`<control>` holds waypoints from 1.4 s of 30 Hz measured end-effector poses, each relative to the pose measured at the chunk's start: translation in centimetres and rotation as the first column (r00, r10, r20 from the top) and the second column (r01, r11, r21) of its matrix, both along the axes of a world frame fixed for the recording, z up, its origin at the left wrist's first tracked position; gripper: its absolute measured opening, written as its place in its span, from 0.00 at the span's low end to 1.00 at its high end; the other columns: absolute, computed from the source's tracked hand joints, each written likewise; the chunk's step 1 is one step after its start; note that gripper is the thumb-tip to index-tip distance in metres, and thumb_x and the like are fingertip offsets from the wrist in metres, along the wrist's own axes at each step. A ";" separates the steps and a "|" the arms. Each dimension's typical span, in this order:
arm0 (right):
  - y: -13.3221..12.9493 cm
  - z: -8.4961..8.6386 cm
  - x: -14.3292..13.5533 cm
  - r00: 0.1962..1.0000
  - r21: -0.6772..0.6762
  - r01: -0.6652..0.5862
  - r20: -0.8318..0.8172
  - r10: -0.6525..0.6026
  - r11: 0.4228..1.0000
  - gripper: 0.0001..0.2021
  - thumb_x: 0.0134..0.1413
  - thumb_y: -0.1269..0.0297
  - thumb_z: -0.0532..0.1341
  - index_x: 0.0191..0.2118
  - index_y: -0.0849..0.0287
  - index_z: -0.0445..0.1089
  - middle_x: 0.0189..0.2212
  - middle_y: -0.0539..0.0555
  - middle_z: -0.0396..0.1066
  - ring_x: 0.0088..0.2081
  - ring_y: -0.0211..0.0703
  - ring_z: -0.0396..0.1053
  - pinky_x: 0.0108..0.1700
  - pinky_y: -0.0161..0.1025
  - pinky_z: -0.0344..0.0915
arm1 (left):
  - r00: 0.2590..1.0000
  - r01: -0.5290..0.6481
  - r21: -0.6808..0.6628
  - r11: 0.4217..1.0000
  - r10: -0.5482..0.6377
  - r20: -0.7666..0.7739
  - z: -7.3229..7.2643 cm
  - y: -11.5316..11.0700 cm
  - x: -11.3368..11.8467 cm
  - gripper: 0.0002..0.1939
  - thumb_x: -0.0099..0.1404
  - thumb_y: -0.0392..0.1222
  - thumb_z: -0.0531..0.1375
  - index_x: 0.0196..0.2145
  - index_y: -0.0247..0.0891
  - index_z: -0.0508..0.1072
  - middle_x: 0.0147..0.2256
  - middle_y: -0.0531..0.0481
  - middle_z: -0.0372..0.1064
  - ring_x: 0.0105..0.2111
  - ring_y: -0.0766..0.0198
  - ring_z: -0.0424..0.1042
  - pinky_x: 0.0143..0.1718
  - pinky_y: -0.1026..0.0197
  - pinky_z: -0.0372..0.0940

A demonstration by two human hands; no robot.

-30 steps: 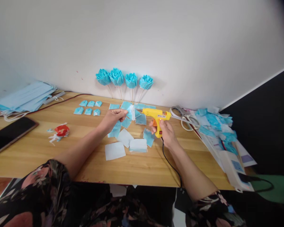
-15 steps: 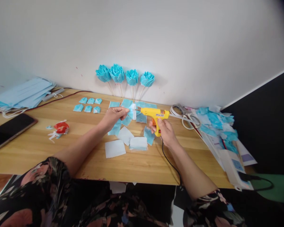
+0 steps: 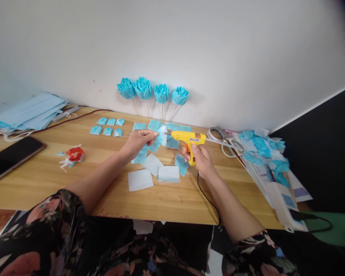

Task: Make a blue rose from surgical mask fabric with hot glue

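My left hand (image 3: 140, 141) pinches a small piece of blue-and-white mask fabric (image 3: 164, 136), holding it up above the table with its white edge facing right. My right hand (image 3: 202, 158) is wrapped around the handle of a yellow hot glue gun (image 3: 186, 137), fingers at the orange trigger. The nozzle points left and is at the white edge of the piece; whether it touches I cannot tell. Below lie several cut squares, one showing its white side (image 3: 140, 180) and another its blue side (image 3: 182, 165). Several folded blue petals (image 3: 96, 130) sit in two rows to the left.
Several blue fabric flowers (image 3: 161, 94) on sticks lean against the wall. Face masks (image 3: 31, 111), a phone (image 3: 14, 159) and a red scrap (image 3: 75, 154) are at left. Scissors (image 3: 231, 148), blue scraps (image 3: 264, 145) and a white power strip (image 3: 286, 205) are at right. The gun's black cord (image 3: 208, 199) crosses the front edge.
Both hands hold nearly the same position, with the nozzle still at the piece's white edge. The held piece looks slightly more fanned out. The view has shifted a little.
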State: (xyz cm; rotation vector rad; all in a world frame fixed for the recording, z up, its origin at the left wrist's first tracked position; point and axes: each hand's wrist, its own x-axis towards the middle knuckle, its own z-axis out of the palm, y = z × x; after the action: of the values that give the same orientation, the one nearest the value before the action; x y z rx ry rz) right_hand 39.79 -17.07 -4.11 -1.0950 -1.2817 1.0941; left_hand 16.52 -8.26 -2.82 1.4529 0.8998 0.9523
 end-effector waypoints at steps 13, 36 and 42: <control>-0.1 0.3 0.1 0.993 0.044 0.026 0.113 -0.031 0.999 0.24 0.61 0.41 0.58 0.30 0.59 0.72 0.21 0.48 0.60 0.25 0.36 0.61 0.28 0.35 0.62 | 0.999 0.026 0.005 1.000 -0.026 0.026 -0.2 0.1 -0.1 0.24 0.58 0.57 0.65 0.16 0.36 0.67 0.19 0.54 0.60 0.24 0.68 0.57 0.31 0.61 0.53; -0.3 0.4 0.2 1.000 0.054 0.000 0.030 -0.001 0.999 0.23 0.62 0.42 0.57 0.31 0.58 0.71 0.22 0.49 0.61 0.25 0.37 0.62 0.28 0.36 0.60 | 0.944 0.069 -0.150 0.986 -0.015 0.329 -1.3 1.0 -0.1 0.23 0.56 0.54 0.69 0.16 0.34 0.71 0.18 0.51 0.62 0.22 0.70 0.59 0.27 0.63 0.54; -0.1 -0.1 0.2 0.999 0.049 -0.006 0.054 0.004 0.999 0.22 0.63 0.43 0.56 0.30 0.58 0.71 0.22 0.49 0.61 0.25 0.37 0.61 0.29 0.36 0.60 | 0.945 0.084 -0.145 0.986 -0.032 0.326 -1.2 0.8 -0.1 0.23 0.54 0.55 0.70 0.17 0.35 0.71 0.19 0.51 0.63 0.22 0.70 0.60 0.28 0.63 0.54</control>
State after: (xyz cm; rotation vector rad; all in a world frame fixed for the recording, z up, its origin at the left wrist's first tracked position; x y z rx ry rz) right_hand 39.97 -17.19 -4.23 -1.0915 -1.3471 1.0379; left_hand 16.43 -7.51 -4.02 1.1417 0.6697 1.0157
